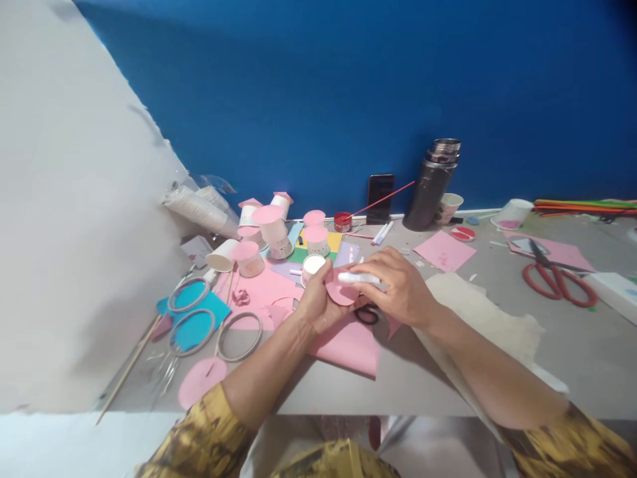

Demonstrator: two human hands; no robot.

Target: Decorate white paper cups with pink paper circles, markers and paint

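My left hand (pixel 318 307) is closed on the edge of a pink paper disc (pixel 340 292), held above the table. In my right hand (pixel 398 285) is a slim white tube (pixel 359 278), gripped between thumb and fingers. The tube lies across the disc's upper face; whether its tip touches the paper I cannot tell. Just behind my left thumb stands a white paper cup (pixel 313 267). Beneath the hands lie a folded pink sheet (pixel 348 348) and dark-handled scissors (pixel 367 314), partly hidden.
Several paper cups topped with pink discs (pixel 267 214) stand at the back left. Grey rings (pixel 239 336) lie nearer me. A dark flask (pixel 430 189) and a phone (pixel 380 199) are against the blue wall. Red-handled scissors (pixel 560 284) rest at right.
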